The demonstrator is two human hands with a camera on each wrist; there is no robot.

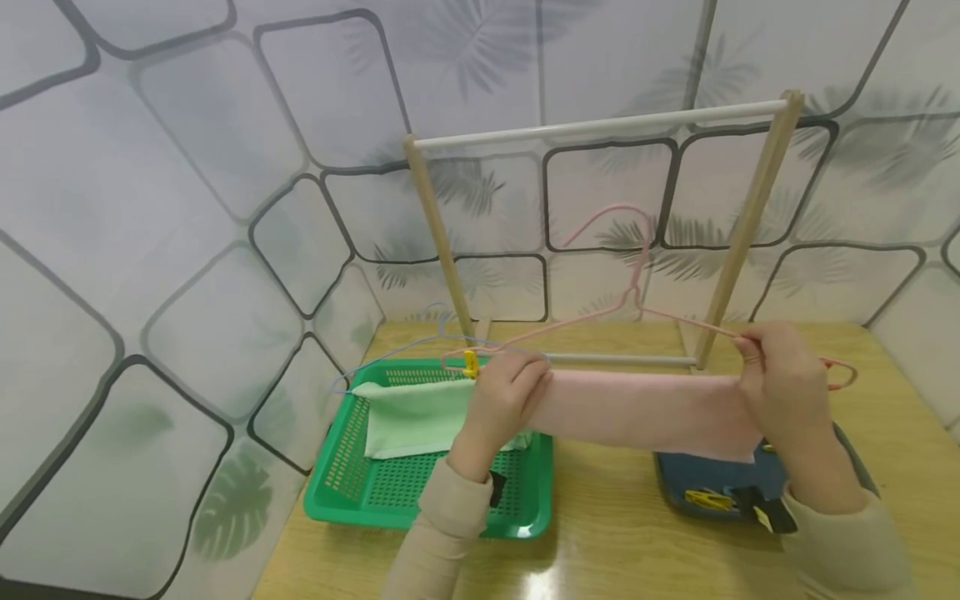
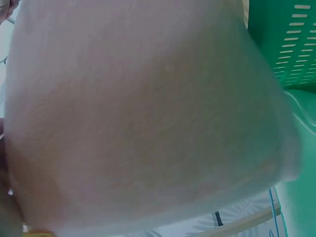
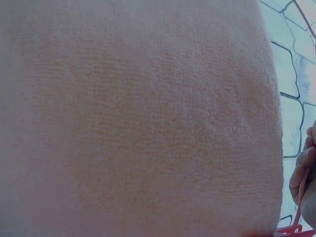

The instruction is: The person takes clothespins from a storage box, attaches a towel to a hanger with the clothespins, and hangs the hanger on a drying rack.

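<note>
Pale wall covering (image 1: 480, 75), printed with grey rounded outlines and leaf fronds, stands behind a wood-grained table (image 1: 600, 533). On it, a rack of light wooden posts (image 1: 744, 233) carries a smooth white bar (image 1: 600, 125). Centre right, a rectangular pink cloth (image 1: 637, 408) stretches above the table; the right wrist view shows its soft, finely ribbed pile. Left hand (image 1: 504, 393): grip clamped on the cloth's upper left corner, just beside a yellow plastic clip (image 1: 471, 363). Right hand (image 1: 787, 383): grip clamped on the upper right corner, together with the sloping arm of a slender pink clothes hanger (image 1: 636, 290). Below left, a perforated green plastic basket (image 1: 352, 515) holds a mint-green cloth (image 1: 412, 417), a thin blue hanger (image 1: 442, 335) at its upper edge. Below right, a round-cornered dark blue tray (image 1: 705, 473) contains small yellow clips (image 1: 708, 500).
</note>
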